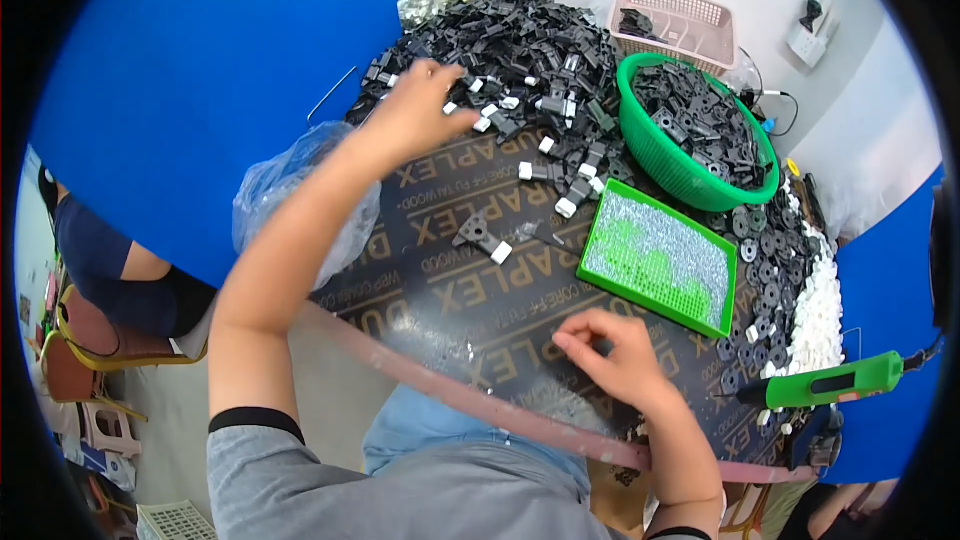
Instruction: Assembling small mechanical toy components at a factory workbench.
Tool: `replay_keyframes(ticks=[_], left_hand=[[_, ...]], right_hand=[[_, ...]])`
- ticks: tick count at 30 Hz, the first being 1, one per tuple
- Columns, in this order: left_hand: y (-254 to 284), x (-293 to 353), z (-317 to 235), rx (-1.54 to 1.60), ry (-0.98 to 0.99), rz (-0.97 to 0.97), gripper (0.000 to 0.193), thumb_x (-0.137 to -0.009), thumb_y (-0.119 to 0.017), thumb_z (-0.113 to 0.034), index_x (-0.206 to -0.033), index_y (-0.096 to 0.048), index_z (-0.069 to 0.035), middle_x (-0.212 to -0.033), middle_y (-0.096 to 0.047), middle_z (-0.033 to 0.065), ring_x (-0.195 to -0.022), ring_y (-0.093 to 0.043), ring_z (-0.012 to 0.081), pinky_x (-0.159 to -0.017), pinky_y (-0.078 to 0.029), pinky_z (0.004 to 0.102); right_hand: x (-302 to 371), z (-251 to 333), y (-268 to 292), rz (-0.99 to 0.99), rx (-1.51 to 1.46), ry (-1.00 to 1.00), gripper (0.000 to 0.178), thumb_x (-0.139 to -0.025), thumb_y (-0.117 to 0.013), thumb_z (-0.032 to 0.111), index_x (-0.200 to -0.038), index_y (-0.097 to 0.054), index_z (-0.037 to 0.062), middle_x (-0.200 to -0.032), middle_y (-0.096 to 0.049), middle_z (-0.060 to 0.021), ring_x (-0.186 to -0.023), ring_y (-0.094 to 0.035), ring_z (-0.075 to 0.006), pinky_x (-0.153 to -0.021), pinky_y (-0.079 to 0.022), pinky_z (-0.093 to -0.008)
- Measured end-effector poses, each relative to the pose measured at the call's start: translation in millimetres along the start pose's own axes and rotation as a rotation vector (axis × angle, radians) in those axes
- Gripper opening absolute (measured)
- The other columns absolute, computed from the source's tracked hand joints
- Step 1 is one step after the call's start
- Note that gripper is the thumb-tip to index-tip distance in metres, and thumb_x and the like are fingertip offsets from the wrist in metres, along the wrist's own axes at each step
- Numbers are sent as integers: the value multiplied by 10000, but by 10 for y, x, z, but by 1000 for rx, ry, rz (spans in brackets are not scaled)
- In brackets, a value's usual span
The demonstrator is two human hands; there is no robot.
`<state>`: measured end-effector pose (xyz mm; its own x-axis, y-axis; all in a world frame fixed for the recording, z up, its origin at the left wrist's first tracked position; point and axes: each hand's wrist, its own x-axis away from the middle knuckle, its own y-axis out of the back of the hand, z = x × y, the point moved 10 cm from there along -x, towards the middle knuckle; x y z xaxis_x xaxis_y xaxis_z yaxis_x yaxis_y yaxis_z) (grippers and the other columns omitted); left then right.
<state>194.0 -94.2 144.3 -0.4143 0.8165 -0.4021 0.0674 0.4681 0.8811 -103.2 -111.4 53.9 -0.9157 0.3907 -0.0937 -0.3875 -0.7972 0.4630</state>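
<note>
My left hand [420,112] is stretched out over the near edge of a big heap of black plastic parts [510,45], its thumb and fingers apart, slightly blurred, with nothing seen in it. Close to the table's front edge, my right hand [622,360] hovers with thumb and forefinger pressed together; anything between them is too small to make out. A single black part with a white end [482,237] lies alone on the dark printed board [430,285] between my hands. Beyond my right hand sits a green tray [655,275] of small silvery pieces, likely screws.
A green basket [700,135] full of black parts stands at the back right, before a pink basket [675,25]. Black discs [765,285] and white pieces [820,315] lie along the right. A green electric screwdriver [835,380] juts in there. A clear plastic bag [300,190] lies left.
</note>
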Motion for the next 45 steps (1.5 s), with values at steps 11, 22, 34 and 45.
replay_keyframes(ticks=[11, 22, 34, 45], left_hand=[[-1207, -1103, 1732, -172, 456, 389, 1258, -477, -856, -636, -1476, -286, -127, -1436, -309, 300, -1278, -420, 436, -1051, -384, 477], [-887, -370, 1306, 270, 554, 890, 977, -771, -798, -171, -1512, -166, -252, -1153, -623, 159, -947, -646, 287, -702, -587, 445], [-1108, -540, 1939, -28, 265, 681, 1049, -659, -767, -86, -1520, -189, -245, -1529, -198, 213, -1369, -312, 395, -1067, -370, 479], [-664, -139, 1414, 622, 498, 918, 698, -834, -576, 84, -1441, -417, -223, -1250, -558, 99, -1089, -589, 197, -875, -532, 354]], right_hand=[[-11, -221, -173, 109, 90, -1, 157, -829, -727, 146, -948, -671, 59, -674, -576, -56, -599, -560, -187, -553, -463, -305], [-28, -187, -193, 140, 132, 14, 182, -821, -727, 143, -977, -666, 74, -695, -558, -54, -628, -558, -204, -556, -459, -316], [-33, -161, -242, 141, 139, 4, 153, -819, -716, 133, -943, -655, 68, -698, -551, -62, -622, -557, -230, -561, -456, -345], [-31, -192, -222, 128, 123, 12, 147, -820, -713, 126, -940, -653, 64, -686, -542, -62, -613, -550, -227, -560, -451, -345]])
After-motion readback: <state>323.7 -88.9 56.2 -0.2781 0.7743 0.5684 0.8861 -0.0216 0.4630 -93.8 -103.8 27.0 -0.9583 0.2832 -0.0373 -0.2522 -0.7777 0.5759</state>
